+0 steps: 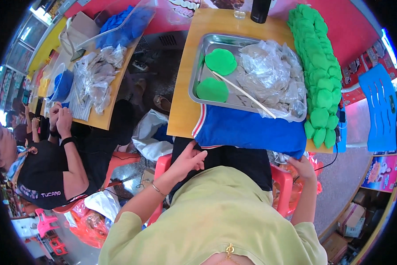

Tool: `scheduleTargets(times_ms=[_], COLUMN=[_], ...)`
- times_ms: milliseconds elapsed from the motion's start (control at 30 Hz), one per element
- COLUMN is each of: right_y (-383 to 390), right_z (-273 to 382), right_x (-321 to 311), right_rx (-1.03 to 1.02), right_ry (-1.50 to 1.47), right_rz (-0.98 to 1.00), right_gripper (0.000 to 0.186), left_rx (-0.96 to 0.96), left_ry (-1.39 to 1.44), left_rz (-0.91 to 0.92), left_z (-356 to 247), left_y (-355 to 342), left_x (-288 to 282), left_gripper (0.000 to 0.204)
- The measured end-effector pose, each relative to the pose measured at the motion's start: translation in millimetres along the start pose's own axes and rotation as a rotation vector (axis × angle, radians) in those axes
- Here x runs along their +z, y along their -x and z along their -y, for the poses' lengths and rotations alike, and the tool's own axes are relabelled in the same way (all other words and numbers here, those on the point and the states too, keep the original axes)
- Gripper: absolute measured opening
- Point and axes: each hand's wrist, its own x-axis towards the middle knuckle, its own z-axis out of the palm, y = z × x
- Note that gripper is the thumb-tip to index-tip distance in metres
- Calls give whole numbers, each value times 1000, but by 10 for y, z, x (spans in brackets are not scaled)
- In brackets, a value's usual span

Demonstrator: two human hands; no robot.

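A blue cloth [256, 128] with a red-and-white striped edge hangs over the table's front edge onto my lap. My right hand [303, 168] pinches its lower right corner. My left hand [188, 161] is beside the cloth's left end, fingers apart, one fingertip close to its edge. Beyond the cloth, a metal tray [195, 88] holds two green rounded flat pieces [220, 62], a pale wooden stick [247, 95] and crumpled clear plastic bags [269, 66] with greyish contents. Along the table's right side runs a long pile of green rounded pieces [317, 57].
The wooden table [180, 106] also bears a black bottle [260, 11] and a small glass [239, 11]. A blue chair [379, 110] stands at right. At left, a co-worker [43, 172] sits by another table [105, 119] with bags and blue material. A white sack [150, 134] lies between.
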Motion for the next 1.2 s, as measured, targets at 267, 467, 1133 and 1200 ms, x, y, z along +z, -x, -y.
scheduleTargets(times_ms=[267, 467, 1133, 1200], right_y=[227, 331, 185, 249], right_z=[568, 611, 943, 1075], right_x=[19, 297, 325, 329], right_rx=[83, -56, -776, -741], right_ry=[149, -224, 743, 693], right_rz=[125, 208, -230, -223], right_gripper=[39, 41, 24, 22], left_rx=[-16, 23, 10, 14], left_ry=[53, -36, 64, 98], left_rz=[-11, 48, 125, 117], left_z=[-27, -162, -501, -557], left_y=[-113, -31, -22, -59], left_x=[19, 26, -14, -3], left_gripper=[29, 33, 30, 31])
